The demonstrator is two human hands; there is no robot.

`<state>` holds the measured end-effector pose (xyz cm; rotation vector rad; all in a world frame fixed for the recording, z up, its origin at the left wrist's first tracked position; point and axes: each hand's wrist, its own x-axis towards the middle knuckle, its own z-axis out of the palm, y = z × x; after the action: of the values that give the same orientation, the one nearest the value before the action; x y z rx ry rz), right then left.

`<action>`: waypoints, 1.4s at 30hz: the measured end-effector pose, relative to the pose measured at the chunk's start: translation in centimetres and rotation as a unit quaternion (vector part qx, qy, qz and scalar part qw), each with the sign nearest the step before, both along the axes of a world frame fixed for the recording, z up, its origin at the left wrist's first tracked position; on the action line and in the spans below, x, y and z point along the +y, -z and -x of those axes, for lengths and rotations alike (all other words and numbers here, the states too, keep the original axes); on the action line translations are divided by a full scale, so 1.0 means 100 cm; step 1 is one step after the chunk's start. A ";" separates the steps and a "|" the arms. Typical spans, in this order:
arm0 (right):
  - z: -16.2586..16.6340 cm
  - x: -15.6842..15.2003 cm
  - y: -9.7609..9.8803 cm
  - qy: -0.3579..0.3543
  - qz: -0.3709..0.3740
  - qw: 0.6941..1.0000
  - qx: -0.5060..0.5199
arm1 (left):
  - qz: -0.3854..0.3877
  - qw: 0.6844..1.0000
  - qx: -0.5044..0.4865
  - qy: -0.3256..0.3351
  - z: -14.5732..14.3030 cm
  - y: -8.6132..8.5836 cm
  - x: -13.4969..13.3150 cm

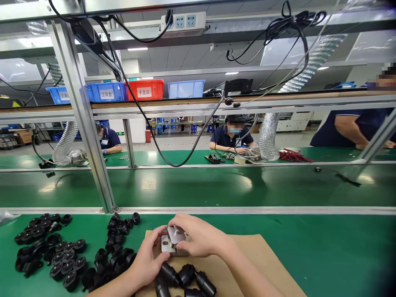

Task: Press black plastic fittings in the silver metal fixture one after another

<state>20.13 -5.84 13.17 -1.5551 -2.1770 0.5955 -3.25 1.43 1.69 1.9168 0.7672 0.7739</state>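
Metal block (169, 244) between both hands

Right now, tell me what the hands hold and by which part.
Both hands, left and right, hold a small metal fixture by its outer edges, over the cardboard sheet.

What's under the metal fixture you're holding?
The metal fixture rests on a brown cardboard sheet over the green table. Left hand and right hand cover its edges, hiding the contact beneath.

1. A factory assembly line: long green conveyor belt (216, 187) between aluminium-framed workstations.
2. Labelled plastic bins (144, 89) on an overhead shelf, hanging power strip (183, 22).
3. Uniformed co-workers (230, 136) seated opposite.
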 end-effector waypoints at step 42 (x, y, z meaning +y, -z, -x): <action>0.019 0.010 0.016 0.042 -0.029 0.987 -0.151 | 0.001 1.000 -0.009 0.006 0.000 0.004 0.003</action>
<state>18.23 -4.88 11.56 -1.7921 -2.3050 0.2821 -3.29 1.71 1.31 1.9093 0.7442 0.7822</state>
